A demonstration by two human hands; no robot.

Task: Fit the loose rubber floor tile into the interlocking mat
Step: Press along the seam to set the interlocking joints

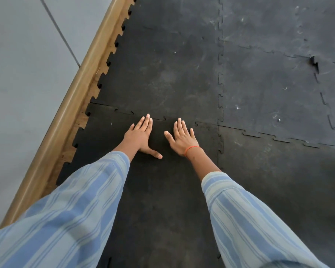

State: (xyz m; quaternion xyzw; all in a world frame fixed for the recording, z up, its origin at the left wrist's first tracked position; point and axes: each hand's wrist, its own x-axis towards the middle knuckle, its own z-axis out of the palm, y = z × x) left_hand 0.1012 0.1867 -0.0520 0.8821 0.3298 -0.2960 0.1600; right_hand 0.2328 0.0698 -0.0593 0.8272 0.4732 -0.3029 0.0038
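Observation:
A black rubber floor tile (159, 190) lies below me, its toothed far edge meeting the tile beyond it along a jagged seam (159, 119). My left hand (141, 135) rests flat on the tile near that seam, fingers spread and thumb out to the right. My right hand (182, 137), with an orange thread on its wrist, lies flat beside it, palm down. Neither hand holds anything. The interlocking mat (269, 89) of dark tiles spreads ahead and to the right. My striped sleeves hide the tile's near part.
A wooden skirting strip (70, 105) runs diagonally along the left, with bare wood floor showing in the notches of the mat's toothed edge. A grey wall (23, 84) lies beyond it. At the far right a tile corner (313, 61) sticks up slightly.

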